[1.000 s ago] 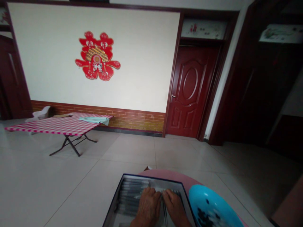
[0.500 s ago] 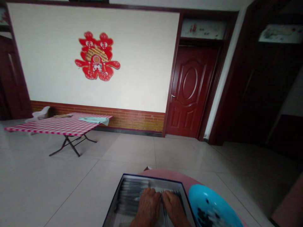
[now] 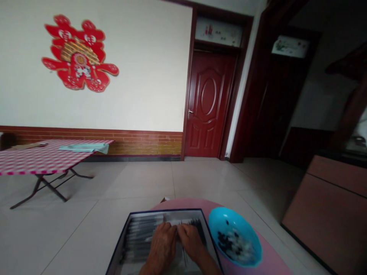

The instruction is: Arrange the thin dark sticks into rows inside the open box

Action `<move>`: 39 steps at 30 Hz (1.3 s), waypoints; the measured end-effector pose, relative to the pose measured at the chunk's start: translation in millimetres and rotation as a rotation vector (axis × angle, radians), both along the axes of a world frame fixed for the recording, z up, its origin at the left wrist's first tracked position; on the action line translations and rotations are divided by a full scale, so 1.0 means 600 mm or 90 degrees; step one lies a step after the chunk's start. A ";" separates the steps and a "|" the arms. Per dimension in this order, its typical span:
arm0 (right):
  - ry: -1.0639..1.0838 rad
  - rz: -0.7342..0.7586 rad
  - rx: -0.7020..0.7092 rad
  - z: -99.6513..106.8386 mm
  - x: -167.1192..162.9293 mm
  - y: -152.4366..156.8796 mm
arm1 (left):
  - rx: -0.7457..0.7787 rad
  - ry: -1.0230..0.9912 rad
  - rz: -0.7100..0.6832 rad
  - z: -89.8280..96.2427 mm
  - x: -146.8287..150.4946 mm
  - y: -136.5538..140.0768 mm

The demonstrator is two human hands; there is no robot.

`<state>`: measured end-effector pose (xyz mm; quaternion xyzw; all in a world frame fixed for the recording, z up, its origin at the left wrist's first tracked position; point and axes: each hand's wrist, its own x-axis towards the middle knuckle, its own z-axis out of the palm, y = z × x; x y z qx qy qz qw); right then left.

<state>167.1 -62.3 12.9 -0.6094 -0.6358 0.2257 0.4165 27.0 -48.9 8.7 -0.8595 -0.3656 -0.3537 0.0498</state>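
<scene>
My left hand [image 3: 163, 242] and my right hand [image 3: 190, 238] meet over a shallow, dark-rimmed box [image 3: 210, 244]. The fingers of both are closed, with their tips close together; what they pinch is hidden. Slender grey sticks [image 3: 183, 254] show below the fingertips, beside my right hand. In the box's left part, rows of dark, thin pen-like pieces [image 3: 140, 233] lie side by side, blurred. More dark, pointed pieces [image 3: 196, 223] fill its right side, partly behind my right hand. Right of the box, a blue bowl [image 3: 255, 233] holds many small black and whitish pieces [image 3: 235, 242].
Box and bowl rest on a pink round table [image 3: 273, 256]. At the left stands a folding table [image 3: 37, 158] with a checked cover and a pale green cloth [image 3: 86, 147]. A brown cabinet [image 3: 329, 206] is at the right. Across the tiled floor is a red door [image 3: 209, 103].
The view has swung to the right, bringing the cabinet and more of the blue bowl into sight. My hands stay together over the box, fingers still closed.
</scene>
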 end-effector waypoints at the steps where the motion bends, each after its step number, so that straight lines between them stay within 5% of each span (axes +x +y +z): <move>1: 0.020 0.008 -0.011 0.000 0.000 0.002 | -0.004 0.007 -0.005 0.001 -0.001 0.001; 8: 0.135 0.021 -0.053 0.007 -0.007 0.006 | 0.000 0.029 0.008 0.021 -0.006 0.006; 14: 0.198 -0.068 -0.048 0.000 -0.004 0.016 | 0.093 -0.150 0.022 0.003 -0.013 0.020; 18: 0.279 -0.077 -0.053 0.000 -0.002 0.015 | -0.067 -0.271 0.097 -0.010 -0.015 0.027; 22: 0.314 0.079 -0.105 0.005 -0.015 0.002 | -0.287 -0.384 0.155 -0.010 -0.017 0.035; 29: 0.204 0.218 -0.244 0.022 -0.030 -0.023 | -0.459 -0.548 0.043 -0.016 -0.018 0.050; 34: 0.087 0.172 -0.125 0.072 0.003 -0.030 | -0.326 -0.485 0.063 -0.027 -0.022 0.056; 39: -0.070 -0.044 0.024 0.100 0.142 -0.019 | -0.158 -0.298 0.067 -0.036 -0.014 0.048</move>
